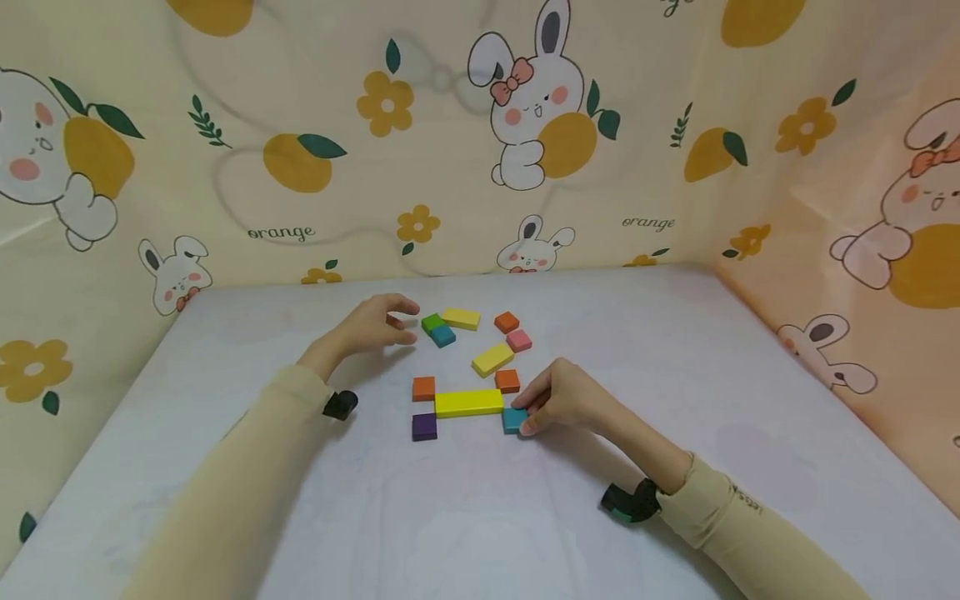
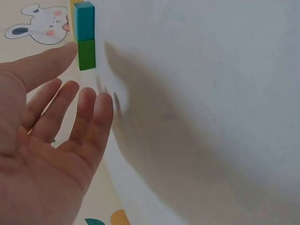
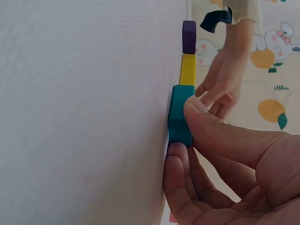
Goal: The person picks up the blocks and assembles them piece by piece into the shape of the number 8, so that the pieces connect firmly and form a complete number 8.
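My right hand (image 1: 566,398) pinches a teal block (image 3: 180,112) between thumb and fingers, low at the white tabletop. That block sits at the right end of a long yellow block (image 1: 468,404). At the yellow block's left end lie an orange block (image 1: 423,388) and, nearer me, a purple block (image 1: 424,427). A second orange block (image 1: 507,381) lies just behind its right end. My left hand (image 1: 375,323) is held with fingers spread and nothing in them, left of a green block (image 2: 86,55) that touches another teal block (image 2: 85,21).
Behind are a pale yellow block (image 1: 461,318), another pale yellow block (image 1: 492,359) lying at a slant, an orange block (image 1: 507,322) and a pink block (image 1: 519,340). A patterned cloth (image 1: 450,183) stands along the table's back and sides.
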Demonstrator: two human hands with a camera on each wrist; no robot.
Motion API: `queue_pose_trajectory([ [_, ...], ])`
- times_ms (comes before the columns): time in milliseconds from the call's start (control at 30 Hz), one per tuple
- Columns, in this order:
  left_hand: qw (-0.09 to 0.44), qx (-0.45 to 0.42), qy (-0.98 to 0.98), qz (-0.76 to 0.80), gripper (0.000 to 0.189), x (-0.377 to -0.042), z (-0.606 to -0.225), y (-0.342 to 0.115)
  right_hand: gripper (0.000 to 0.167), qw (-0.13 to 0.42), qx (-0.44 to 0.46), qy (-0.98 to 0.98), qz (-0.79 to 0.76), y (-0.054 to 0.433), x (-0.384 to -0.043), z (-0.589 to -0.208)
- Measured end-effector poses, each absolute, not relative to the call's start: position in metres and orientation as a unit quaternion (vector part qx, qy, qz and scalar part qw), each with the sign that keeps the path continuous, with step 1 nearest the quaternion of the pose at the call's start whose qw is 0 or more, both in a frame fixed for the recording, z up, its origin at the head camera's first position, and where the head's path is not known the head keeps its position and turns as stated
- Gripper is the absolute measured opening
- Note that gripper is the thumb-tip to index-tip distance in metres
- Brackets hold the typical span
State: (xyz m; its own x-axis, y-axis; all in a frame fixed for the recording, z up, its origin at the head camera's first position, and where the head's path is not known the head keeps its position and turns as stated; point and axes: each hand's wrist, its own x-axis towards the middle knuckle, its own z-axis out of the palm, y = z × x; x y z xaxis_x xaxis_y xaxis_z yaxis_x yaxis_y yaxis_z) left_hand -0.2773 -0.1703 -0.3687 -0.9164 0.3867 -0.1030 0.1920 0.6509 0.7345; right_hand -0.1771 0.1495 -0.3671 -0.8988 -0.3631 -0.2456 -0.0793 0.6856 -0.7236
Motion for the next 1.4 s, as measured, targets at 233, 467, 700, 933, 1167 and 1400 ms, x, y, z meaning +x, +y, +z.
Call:
queue_pose_trajectory([
  [233,0.136,0.205,0.880,0.407,0.051,-0.288,-0.381,-0.169,0.027,0.188,-0.120,0.902,-0.371,0.148,-0.177,-0.368],
  [467,0.136,0.205,0.872,0.423,0.049,-0.292,-0.382,-0.154,0.027,0.188,-0.125,0.901,-0.371,0.151,-0.176,-0.367],
  [700,0.155,0.185,0.879,0.412,0.047,-0.293,-0.385,-0.145,0.028,0.188,-0.128,0.897,-0.379,0.153,-0.176,-0.366],
  [933,0.144,0.167,0.883,0.414,0.050,-0.293,-0.389,-0.147,0.026,0.189,-0.126,0.897,-0.379,0.152,-0.177,-0.368],
  [1167,0.135,0.160,0.886,0.414,0.051,-0.292,-0.392,-0.146,0.027,0.187,-0.129,0.896,-0.380,0.152,-0.177,-0.370],
  [1400,0.144,0.160,0.885,0.412,0.055,-0.292,-0.389,-0.150,0.027,0.186,-0.125,0.897,-0.382,0.152,-0.176,-0.369],
])
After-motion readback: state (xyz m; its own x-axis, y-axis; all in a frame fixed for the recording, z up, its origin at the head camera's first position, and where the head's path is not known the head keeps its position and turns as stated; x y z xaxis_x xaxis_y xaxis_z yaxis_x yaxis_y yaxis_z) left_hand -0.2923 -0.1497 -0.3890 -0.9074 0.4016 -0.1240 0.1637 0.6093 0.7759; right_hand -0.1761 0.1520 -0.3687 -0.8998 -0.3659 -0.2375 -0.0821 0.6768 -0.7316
